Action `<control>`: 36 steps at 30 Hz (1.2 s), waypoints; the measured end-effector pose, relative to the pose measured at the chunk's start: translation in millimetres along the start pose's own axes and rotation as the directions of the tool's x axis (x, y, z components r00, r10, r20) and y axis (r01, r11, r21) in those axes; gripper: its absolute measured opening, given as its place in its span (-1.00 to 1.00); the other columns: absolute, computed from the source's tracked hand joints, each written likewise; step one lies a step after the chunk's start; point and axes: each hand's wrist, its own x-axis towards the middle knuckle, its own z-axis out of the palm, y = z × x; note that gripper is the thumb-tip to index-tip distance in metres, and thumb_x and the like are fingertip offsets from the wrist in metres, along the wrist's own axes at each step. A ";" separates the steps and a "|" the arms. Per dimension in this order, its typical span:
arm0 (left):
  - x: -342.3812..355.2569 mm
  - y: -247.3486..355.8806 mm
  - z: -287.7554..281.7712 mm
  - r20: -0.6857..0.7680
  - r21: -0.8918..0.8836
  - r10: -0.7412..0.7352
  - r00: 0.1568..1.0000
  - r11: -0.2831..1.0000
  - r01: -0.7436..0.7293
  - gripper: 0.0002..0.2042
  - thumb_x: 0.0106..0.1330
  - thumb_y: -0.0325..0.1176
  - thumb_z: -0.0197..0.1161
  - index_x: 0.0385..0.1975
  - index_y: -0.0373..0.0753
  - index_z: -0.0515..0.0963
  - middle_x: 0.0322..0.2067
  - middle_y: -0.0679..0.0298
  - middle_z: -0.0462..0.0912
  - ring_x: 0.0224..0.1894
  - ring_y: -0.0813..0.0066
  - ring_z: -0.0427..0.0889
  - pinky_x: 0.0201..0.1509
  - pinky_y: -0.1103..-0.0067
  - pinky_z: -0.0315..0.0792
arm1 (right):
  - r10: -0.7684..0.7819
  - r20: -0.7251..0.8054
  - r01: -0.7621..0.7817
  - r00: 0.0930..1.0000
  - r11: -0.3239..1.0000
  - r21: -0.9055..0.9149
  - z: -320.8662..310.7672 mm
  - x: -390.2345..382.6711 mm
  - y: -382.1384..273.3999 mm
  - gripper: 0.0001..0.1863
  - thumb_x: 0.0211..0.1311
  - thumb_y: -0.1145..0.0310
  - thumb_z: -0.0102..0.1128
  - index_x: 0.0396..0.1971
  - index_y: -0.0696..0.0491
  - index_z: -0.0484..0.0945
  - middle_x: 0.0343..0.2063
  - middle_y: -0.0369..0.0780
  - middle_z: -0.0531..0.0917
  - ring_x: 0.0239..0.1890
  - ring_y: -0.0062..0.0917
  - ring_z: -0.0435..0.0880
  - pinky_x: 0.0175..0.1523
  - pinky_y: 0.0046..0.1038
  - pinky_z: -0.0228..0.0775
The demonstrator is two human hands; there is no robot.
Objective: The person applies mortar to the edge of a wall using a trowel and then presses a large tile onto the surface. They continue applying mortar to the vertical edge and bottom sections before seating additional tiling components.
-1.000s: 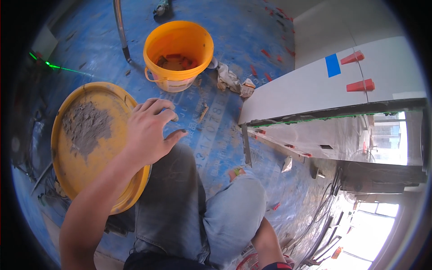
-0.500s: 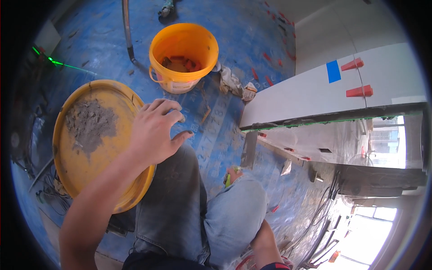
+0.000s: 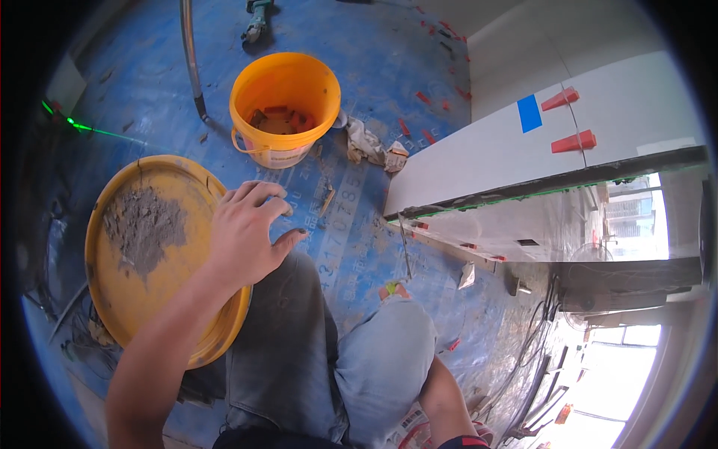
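My left hand [image 3: 250, 233] hovers beside the right rim of a round yellow lid [image 3: 112, 299], above my knee. Its fingers are bent and apart, with nothing between them. Grey powdery mortar [image 3: 146, 228] lies on the lid. Beyond my other knee, my right hand [image 3: 394, 292] is mostly hidden, with a bit of green handle showing at its fingers. From it a thin scraper blade [image 3: 407, 251] points up, seen edge-on, near the lower corner of a white tiled ledge [image 3: 479, 161].
An orange bucket [image 3: 243, 120] holds red wedges and rubble. Beside it lies a crumpled rag [image 3: 364, 142]. A metal pole [image 3: 191, 63] and a power tool [image 3: 256, 22] are farther off. Red wedges [image 3: 574, 141] sit in the tile joint. Cables [image 3: 535, 340] run along the right.
The scraper blade has turned from broad side to edge-on. My left hand stays open, in much the same pose. The whole view has shifted slightly.
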 end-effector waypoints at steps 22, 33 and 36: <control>-0.1 -2.3 -5.6 -0.019 -0.114 0.029 0.999 0.993 -0.031 -0.71 0.01 -0.26 0.48 -0.38 -0.28 0.59 -0.09 0.17 0.58 0.05 0.13 0.49 0.10 0.28 0.36 | -0.060 -0.119 0.060 0.991 0.998 0.000 -94.1 -37.3 -50.8 -0.47 -0.01 -0.09 0.38 -0.34 0.13 0.58 -0.38 -0.04 0.68 -0.30 -0.20 0.65 -0.16 -0.26 0.42; -1.6 -2.9 -8.7 -0.039 -0.119 0.028 0.999 0.992 -0.033 -0.72 0.00 -0.26 0.49 -0.38 -0.27 0.60 -0.10 0.18 0.58 0.05 0.15 0.49 0.12 0.30 0.36 | -0.010 -0.045 0.031 0.999 0.861 0.507 -156.9 -84.1 -76.2 -0.69 0.09 0.19 0.43 -0.43 0.13 0.58 -0.55 -0.34 0.57 -0.57 -0.68 0.52 -0.45 -0.56 0.33; -2.3 -4.0 -7.0 -0.051 -0.118 0.031 0.998 0.992 -0.037 -0.72 -0.01 -0.27 0.48 -0.38 -0.27 0.60 -0.09 0.18 0.57 0.05 0.15 0.49 0.12 0.30 0.36 | -0.009 0.009 0.002 1.000 0.825 0.565 -177.6 -92.7 -80.2 -0.71 0.11 0.20 0.42 -0.40 0.11 0.58 -0.56 -0.36 0.55 -0.61 -0.69 0.49 -0.50 -0.60 0.33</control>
